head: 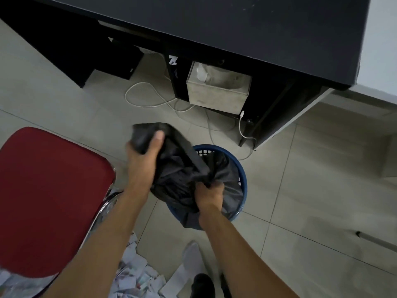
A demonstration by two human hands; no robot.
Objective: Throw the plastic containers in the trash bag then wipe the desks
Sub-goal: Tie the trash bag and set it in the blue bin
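Thin black plastic trash bag (182, 168), crinkled, with a dull sheen along its folds. Blue plastic basket (243, 181) around it, smooth, with a perforated lattice wall. Matt black worktop (257, 29) at the far side, flat, faintly dusty and scuffed. Pale floor tiles (311, 179), smooth with a soft satin gloss and dark grout lines. Red cloth seat (47, 196) at near left, matt and finely woven, on a polished chrome tube frame (103, 208). Translucent plastic box (219, 89) under the worktop, cloudy and dust-filmed. White rubbery cable (148, 100) looped on the floor. Crumpled scraps of paper (137, 276) at near centre, matt.
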